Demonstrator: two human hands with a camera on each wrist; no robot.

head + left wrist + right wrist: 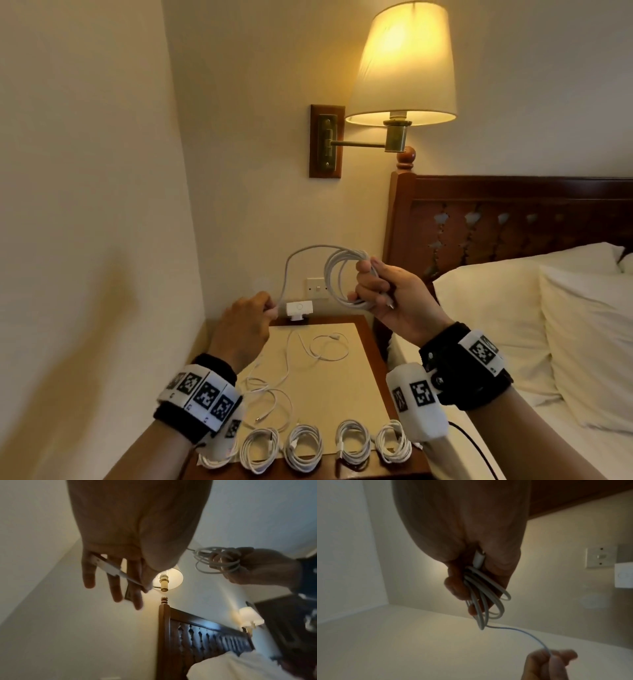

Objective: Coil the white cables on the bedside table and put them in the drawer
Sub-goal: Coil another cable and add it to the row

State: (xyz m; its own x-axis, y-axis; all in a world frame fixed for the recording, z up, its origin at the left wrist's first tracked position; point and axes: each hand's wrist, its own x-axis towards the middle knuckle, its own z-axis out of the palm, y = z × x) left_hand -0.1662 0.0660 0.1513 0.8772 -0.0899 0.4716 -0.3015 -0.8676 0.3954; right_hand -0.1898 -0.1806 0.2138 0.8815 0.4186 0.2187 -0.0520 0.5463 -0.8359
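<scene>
My right hand (368, 284) grips a white cable wound into several loops (339, 274), held up above the bedside table (363, 370). The cable's free tail arcs left and down to my left hand (269, 308), which pinches it near its connector (109, 568). In the right wrist view the loops (481, 591) hang from my curled fingers, with one plug tucked in the palm. Two loose white cables (329, 347) (274, 394) lie spread on the tabletop. Several finished coils (305, 445) sit in a row along the front edge. No drawer is in view.
A white adapter (299, 307) sits in the wall socket behind the table, below a switch plate (317, 287). A lit wall lamp (404, 65) hangs overhead. The wooden headboard (513, 219) and pillows (548, 325) bound the right side; a wall closes the left.
</scene>
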